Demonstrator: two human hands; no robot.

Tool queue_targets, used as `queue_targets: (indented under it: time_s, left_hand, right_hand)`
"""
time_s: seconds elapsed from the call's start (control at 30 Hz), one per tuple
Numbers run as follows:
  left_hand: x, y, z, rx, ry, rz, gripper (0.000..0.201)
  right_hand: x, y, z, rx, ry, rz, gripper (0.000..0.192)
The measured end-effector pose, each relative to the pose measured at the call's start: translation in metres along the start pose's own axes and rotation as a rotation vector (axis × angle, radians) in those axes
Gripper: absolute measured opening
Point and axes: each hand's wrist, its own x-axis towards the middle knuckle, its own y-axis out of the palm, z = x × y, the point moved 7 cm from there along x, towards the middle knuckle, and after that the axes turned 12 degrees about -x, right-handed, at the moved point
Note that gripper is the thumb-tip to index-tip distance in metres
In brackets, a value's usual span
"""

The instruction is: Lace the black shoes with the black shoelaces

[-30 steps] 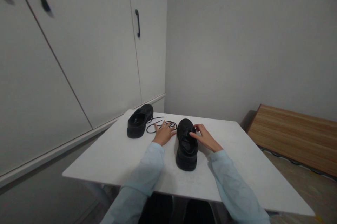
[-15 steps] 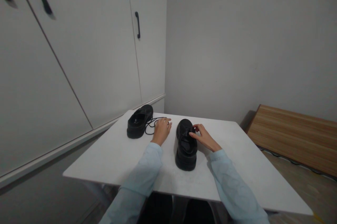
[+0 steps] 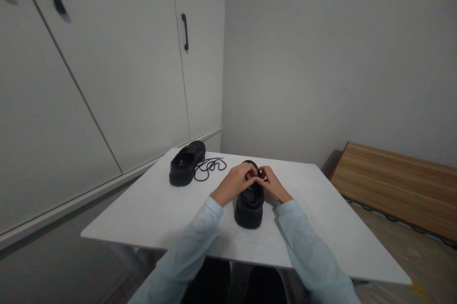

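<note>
Evidently the work in hand is at the lacing of the nearer black shoe [image 3: 249, 213], which stands sole-down about midway across the white desk [image 3: 143, 223], its heel turned to the near edge and its toe to the far edge. The left hand [image 3: 235, 182] arches over the shoe's front from the left-edge side, fingers bent and drawn narrow, with the thumb close to the other hand. From the right-edge side, the right hand [image 3: 273, 184] meets it above the shoe's throat, thumb and fingers curled toward each other with little room between them. Whether either hand pinches a lace cannot be told, since the fingers cover that spot and everything there is dark. Up by the far left corner sits the other black shoe [image 3: 185, 163], well apart from the hands; a loose black lace [image 3: 212, 165] lies in loops beside it, reaching along toward the far edge, and seems to run from that shoe. Judging by the two hands coming together, this looks like a step of fine fingerwork on the lacing, not of lifting or shifting the shoe. The next move, I would say, calls for a sure fingertip grip by both hands, with the shoe kept steady.
</note>
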Motion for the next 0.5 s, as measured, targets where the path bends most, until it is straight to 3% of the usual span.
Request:
queue_targets:
  time_s: [0.13,0.33,0.5]
  left_hand:
    - [-0.001,0.017,-0.013,0.159,-0.086,0.205,0.008]
    - [0.000,0.038,0.001,0.290,-0.286,0.443,0.016]
    - [0.005,0.048,0.000,0.435,-0.333,0.653,0.016]
  right_hand:
    - [0.000,-0.001,-0.004,0.014,0.035,0.009,0.031]
    - [0.000,-0.003,-0.006,0.025,0.029,0.019,0.028]
    - [0.000,-0.003,-0.008,0.049,0.042,0.025,0.029]
